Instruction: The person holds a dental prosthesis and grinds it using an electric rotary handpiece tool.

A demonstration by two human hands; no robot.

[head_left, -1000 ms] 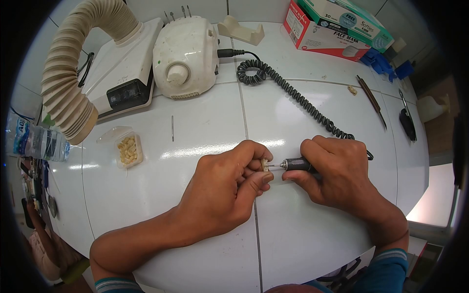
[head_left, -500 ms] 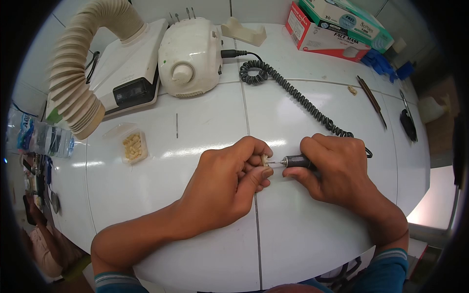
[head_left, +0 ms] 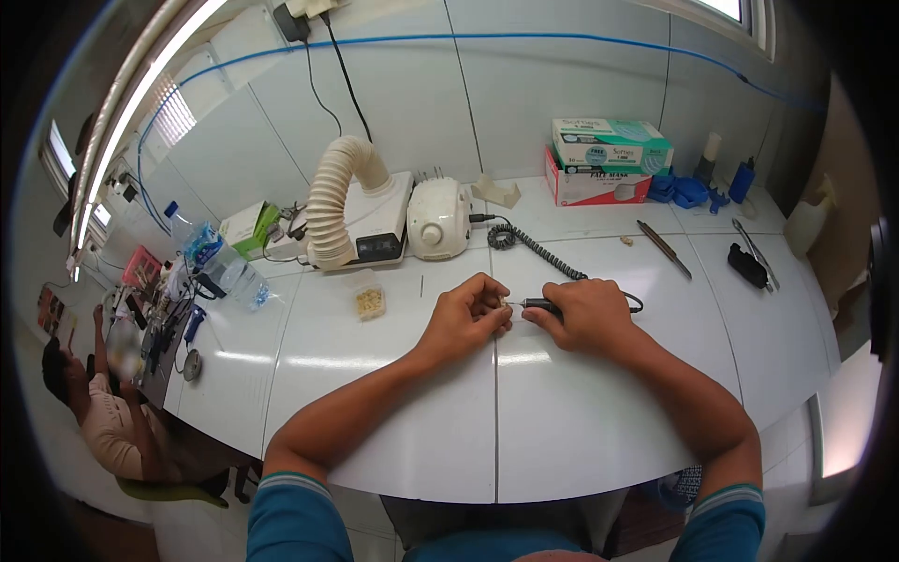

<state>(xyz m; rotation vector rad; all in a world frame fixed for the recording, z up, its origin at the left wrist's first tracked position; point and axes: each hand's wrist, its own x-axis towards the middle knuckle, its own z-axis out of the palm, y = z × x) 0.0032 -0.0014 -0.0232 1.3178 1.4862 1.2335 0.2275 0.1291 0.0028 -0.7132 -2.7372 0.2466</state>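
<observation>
Over the middle of the white table, my left hand (head_left: 461,318) pinches a small cream tooth-like piece (head_left: 503,302) between thumb and fingers. My right hand (head_left: 595,317) is wrapped around a black rotary handpiece (head_left: 540,304), its thin metal bit pointing left at the piece. Whether the bit touches it is too small to tell. A coiled black cord (head_left: 545,255) runs to the cream control unit (head_left: 438,220), which has a knob and several bits on top. Behind my left hand lie a thin metal bit (head_left: 421,286) and a clear box (head_left: 369,302) of cream pieces.
A ribbed hose (head_left: 328,201) arches from a white machine at the back. Mask boxes (head_left: 599,187) are stacked at the back right. A brown pen-like tool (head_left: 665,250) and tweezers (head_left: 757,258) lie right. Another person (head_left: 112,431) sits far left, beyond plastic bottles (head_left: 239,276).
The view has tilted up and back, showing more wall, the blue cable and the other person. Both hands keep their grips, close together as before.
</observation>
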